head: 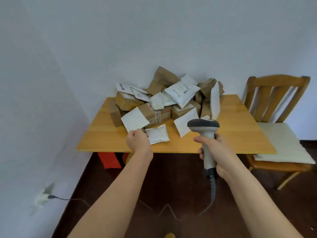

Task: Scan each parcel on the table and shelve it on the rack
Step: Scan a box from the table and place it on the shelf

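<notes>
A heap of brown cardboard parcels (155, 114) and white mailer bags (182, 91) lies on the wooden table (223, 134), piled against the wall. My left hand (138, 140) pinches the near corner of a flat white envelope (134, 120) at the front left of the heap. A small white padded pouch (157, 134) lies just to the right of that hand. My right hand (211, 148) grips the handle of a grey barcode scanner (204, 126), held upright above the table's front edge, head pointing toward the parcels. No rack is in view.
A wooden chair (274, 107) with a cream cushion stands right of the table. Something red (109, 159) sits under the table's left side. The scanner's cable (212, 191) hangs to the dark floor. A wall socket with a plug (44, 196) is at lower left.
</notes>
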A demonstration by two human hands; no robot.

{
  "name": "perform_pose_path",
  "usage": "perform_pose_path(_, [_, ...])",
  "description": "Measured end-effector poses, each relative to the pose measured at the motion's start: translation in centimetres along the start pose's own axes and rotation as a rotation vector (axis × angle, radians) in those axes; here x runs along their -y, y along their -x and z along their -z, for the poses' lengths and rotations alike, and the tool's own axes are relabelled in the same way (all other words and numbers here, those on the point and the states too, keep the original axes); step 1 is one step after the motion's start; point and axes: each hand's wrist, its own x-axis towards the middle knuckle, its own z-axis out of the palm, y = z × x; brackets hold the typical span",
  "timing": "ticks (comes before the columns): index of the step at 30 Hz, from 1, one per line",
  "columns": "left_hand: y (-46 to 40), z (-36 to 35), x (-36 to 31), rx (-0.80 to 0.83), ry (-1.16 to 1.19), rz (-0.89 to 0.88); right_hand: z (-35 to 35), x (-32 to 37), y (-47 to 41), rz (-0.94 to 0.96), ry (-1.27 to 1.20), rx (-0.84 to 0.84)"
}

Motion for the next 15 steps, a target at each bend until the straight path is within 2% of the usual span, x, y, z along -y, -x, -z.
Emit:
perform_pose_path(5, [-4.7,-11.6,0.5,0.093,-0.047,0.178,1.7,5.0,-7.8,0.039,0.03,-0.123])
perform_pose_path(10, [-5.3,-22.3,2.7,0.325,-0.201,0.231,6.7,8.2,-12.6,0.057,0.027,-0.308])
perform_pose_path(15, [-4.2,-31.0,5.7,0.427,-0.228,0.28,11.5,9.6,-18.4,0.034,0.011,-0.407])
